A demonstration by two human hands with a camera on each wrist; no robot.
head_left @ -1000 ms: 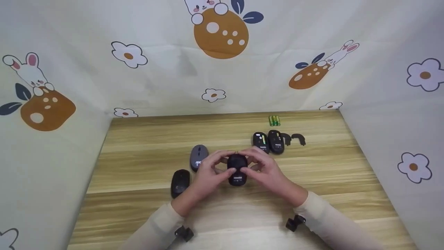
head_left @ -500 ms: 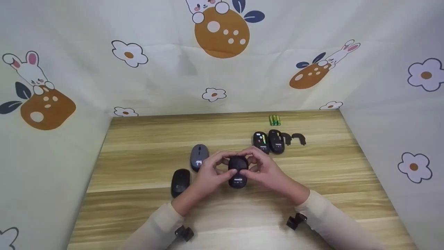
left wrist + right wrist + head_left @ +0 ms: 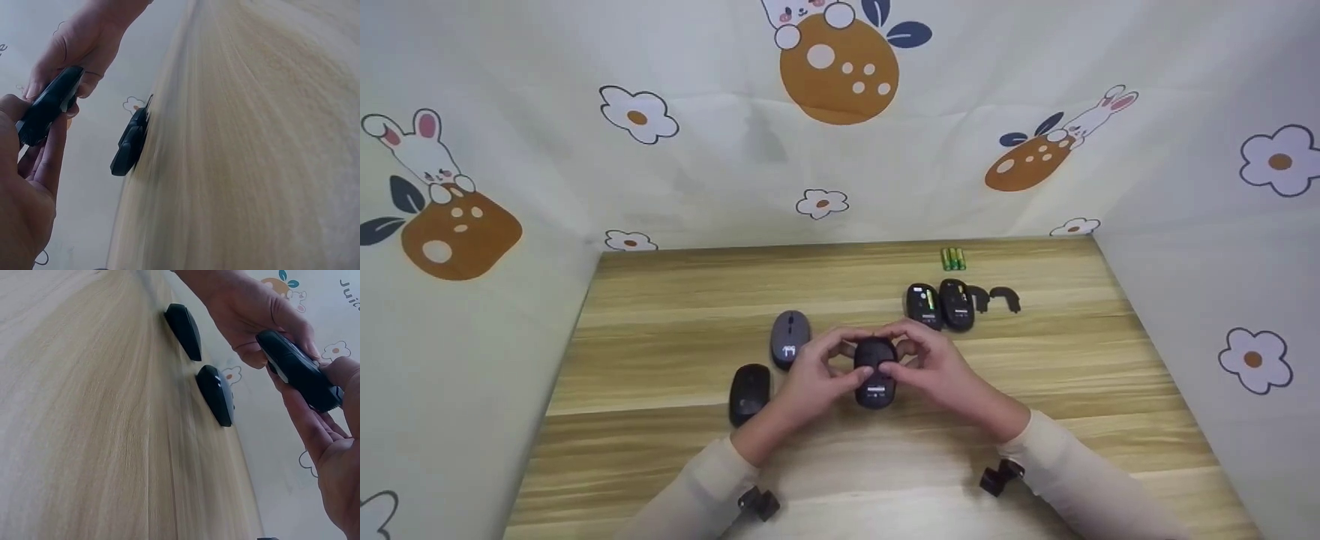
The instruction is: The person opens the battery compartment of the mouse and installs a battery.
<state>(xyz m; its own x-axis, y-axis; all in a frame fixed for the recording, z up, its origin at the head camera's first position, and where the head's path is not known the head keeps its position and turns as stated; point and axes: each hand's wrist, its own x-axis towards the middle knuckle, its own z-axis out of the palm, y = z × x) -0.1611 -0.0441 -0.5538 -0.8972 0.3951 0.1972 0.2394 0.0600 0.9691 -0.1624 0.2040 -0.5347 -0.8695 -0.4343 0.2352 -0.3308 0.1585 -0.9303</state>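
Note:
A black computer mouse [image 3: 876,391] is held underside up between both hands, raised off the table as the wrist views show. My left hand [image 3: 814,373] grips its left side, thumb on the underside and fingers beneath and along the far end. On the other side my right hand [image 3: 936,369] grips it the same way, its thumb close to the left thumb. In the left wrist view the mouse [image 3: 52,106] appears edge-on between the hands; the right wrist view also shows the mouse [image 3: 298,370] from the side. The fingers hide parts of its sides and far end.
Left of the hands lie a grey mouse [image 3: 790,340] and a black mouse [image 3: 750,394]. Behind the right hand are two overturned mice, one [image 3: 923,304] with a battery showing, the other [image 3: 957,304] beside curved black covers [image 3: 1006,298]. Green batteries [image 3: 953,259] lie near the back edge.
The held mouse has shifted slightly toward the person and tilted a little. Both hands keep their grip with thumbs on its underside. The things on the table have stayed put.

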